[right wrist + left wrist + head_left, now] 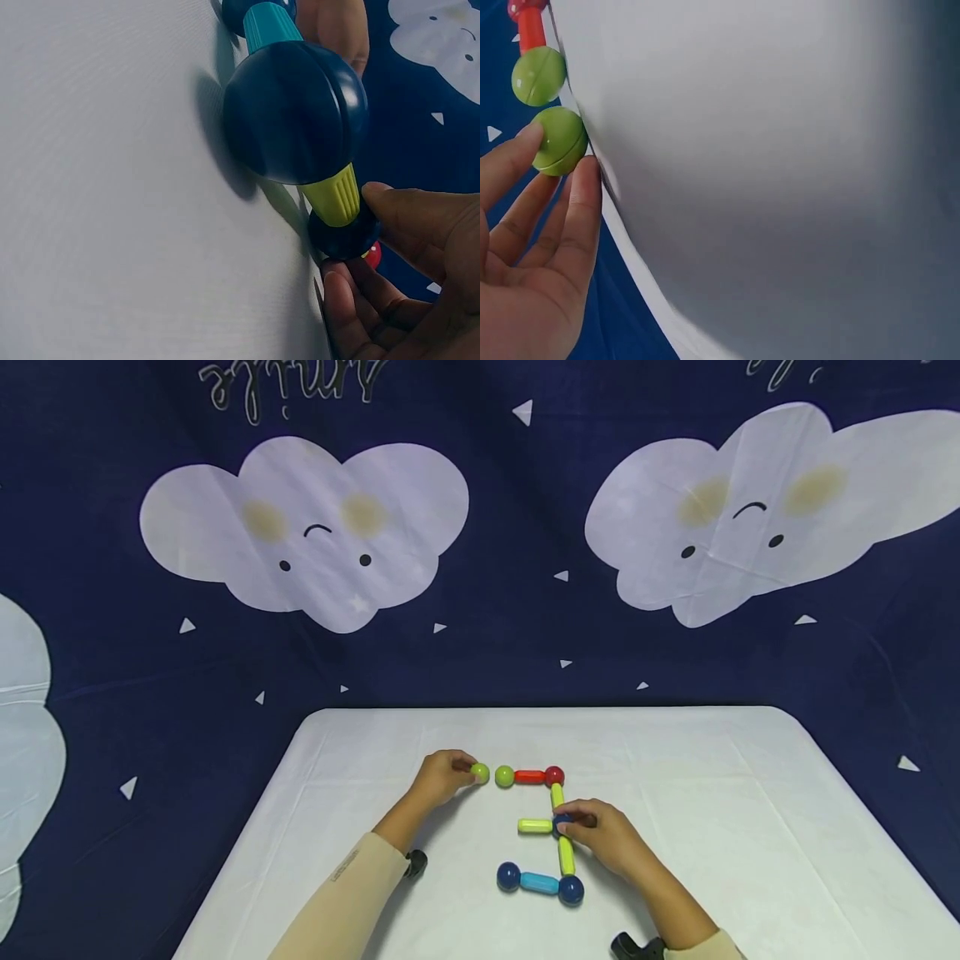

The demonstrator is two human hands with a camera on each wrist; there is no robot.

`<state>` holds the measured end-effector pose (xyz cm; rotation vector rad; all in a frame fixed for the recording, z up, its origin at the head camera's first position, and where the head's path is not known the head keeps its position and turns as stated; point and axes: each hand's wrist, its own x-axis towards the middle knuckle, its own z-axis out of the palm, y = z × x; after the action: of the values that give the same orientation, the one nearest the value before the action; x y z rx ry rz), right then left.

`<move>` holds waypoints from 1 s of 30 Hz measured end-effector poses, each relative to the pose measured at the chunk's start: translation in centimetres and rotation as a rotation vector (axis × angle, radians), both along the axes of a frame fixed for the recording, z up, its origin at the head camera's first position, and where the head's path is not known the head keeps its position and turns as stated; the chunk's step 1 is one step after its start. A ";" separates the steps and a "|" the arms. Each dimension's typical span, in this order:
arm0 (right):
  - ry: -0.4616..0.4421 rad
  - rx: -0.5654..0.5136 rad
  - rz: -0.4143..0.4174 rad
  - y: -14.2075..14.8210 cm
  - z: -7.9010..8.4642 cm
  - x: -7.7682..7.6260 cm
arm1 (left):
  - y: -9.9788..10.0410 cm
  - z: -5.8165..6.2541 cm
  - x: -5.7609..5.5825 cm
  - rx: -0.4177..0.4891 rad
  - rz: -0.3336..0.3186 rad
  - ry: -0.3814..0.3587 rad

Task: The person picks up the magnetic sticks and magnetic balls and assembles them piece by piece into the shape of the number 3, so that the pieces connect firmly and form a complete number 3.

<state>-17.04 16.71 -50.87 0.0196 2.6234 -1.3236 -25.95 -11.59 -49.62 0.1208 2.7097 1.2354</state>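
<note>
My left hand [444, 778] pinches a loose green ball [480, 773] between thumb and fingers. A small gap parts it from another green ball [504, 777], joined to a red rod [529, 777] and a red ball [554, 776]. With thumb and fingertips my right hand [613, 837] holds the middle dark blue ball [341, 238], partly hidden by its fingers. From that ball a yellow-green rod [535, 826] points left, ending free. Another yellow-green rod [566, 857] leads down to a dark blue ball [571, 891], then a light blue rod [539, 883] and a further dark blue ball [508, 877].
The pieces lie on a white-covered table [720, 793] with rounded far corners. Behind its far edge hangs a dark blue cloth [525, 527] printed with clouds and small triangles. A black wrist device [636, 946] sits near the right sleeve.
</note>
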 end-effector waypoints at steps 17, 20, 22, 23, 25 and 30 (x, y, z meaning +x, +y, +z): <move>0.008 -0.010 0.004 0.0 0.1 0.0 | 0.1 0.1 4.0 0.051 -0.117 -0.061; 0.009 -0.007 0.001 0.0 0.1 0.0 | 0.3 0.1 4.4 0.065 -0.141 -0.065; 0.010 -0.005 0.000 -0.1 0.1 0.0 | 0.5 0.1 4.7 0.071 -0.155 -0.071; 0.010 -0.006 0.000 -0.1 0.1 0.0 | 0.6 0.2 4.8 0.074 -0.163 -0.071; 0.012 -0.004 -0.001 -0.1 0.1 0.0 | 0.7 0.2 5.1 0.076 -0.175 -0.078; 0.019 0.005 0.000 -0.2 0.1 0.0 | 1.1 0.2 5.4 0.078 -0.197 -0.088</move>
<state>-17.06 16.51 -50.81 0.0081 2.6427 -1.3236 -20.55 -10.53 -49.41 0.3267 2.5063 1.2569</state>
